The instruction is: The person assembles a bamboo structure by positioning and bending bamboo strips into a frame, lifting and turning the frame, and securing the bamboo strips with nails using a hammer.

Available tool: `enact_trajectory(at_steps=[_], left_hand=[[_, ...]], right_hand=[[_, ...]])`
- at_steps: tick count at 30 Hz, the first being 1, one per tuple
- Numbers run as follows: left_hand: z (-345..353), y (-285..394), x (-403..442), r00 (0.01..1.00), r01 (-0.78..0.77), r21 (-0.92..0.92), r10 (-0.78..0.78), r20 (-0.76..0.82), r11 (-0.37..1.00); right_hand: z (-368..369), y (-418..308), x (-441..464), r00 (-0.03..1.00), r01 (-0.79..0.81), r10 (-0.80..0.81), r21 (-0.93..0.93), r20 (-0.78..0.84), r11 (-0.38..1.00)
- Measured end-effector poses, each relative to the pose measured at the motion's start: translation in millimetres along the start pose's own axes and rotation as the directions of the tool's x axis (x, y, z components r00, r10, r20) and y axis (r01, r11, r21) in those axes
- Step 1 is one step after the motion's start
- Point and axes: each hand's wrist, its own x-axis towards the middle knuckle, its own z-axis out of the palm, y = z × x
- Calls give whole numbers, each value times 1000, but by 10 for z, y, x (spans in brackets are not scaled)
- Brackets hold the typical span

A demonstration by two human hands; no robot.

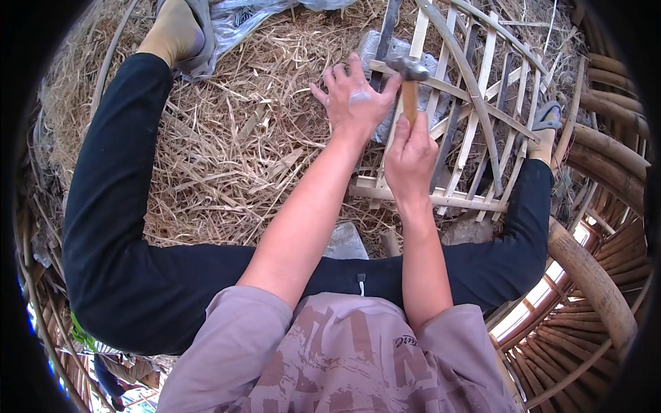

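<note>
My right hand (411, 162) is wrapped round the wooden handle of a hammer (410, 96). The hammer's metal head is over a crosswise slat of a lattice panel (475, 120) made of pale and dark bamboo strips. Just left of the hammer is my left hand (357, 100), fingers spread and thumb reaching to the slat near the hammer head. Whether the thumb presses on the slat I cannot tell. A grey stone block (375, 43) lies under that part of the panel. No nail can be made out beneath the hammer head.
Bamboo shavings (227, 151) cover the ground. A clear plastic bag (241, 24) with small dark pieces lies by my left foot. My right foot (544, 141) is at the panel's right edge. Bamboo poles (599, 289) stand at the right. Another person (113, 378) is partly visible lower left.
</note>
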Motion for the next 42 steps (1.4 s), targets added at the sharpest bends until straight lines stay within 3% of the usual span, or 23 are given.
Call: enact_trajectory(at_steps=[2, 9, 16, 19, 22, 25, 42], left_hand=[[-31, 4, -47, 999, 30, -10, -30, 27, 999], [-126, 118, -5, 985, 116, 0, -115, 131, 993], [-116, 152, -1, 972, 197, -91, -183, 144, 976], [-61, 162, 5, 976, 210, -87, -203, 77, 974], [-38, 109, -21, 987, 161, -60, -162, 2, 985], [-49, 80, 1, 989, 146, 0, -146, 19, 989], [-60, 46, 21, 988, 155, -46, -155, 12, 987]], right_hand=[[-9, -19, -55, 999, -12, 16, 87, -43, 996], [-125, -22, -34, 999, 4, -1, 79, -37, 997], [-206, -21, -36, 999, -14, 20, 114, -50, 993], [-227, -14, -26, 997, -42, 49, 124, -57, 991], [-238, 9, -20, 996, -62, 70, 128, -57, 990], [-246, 52, -16, 996, -54, 61, 118, -60, 992], [-111, 4, -15, 999, -34, 35, 109, -10, 993]])
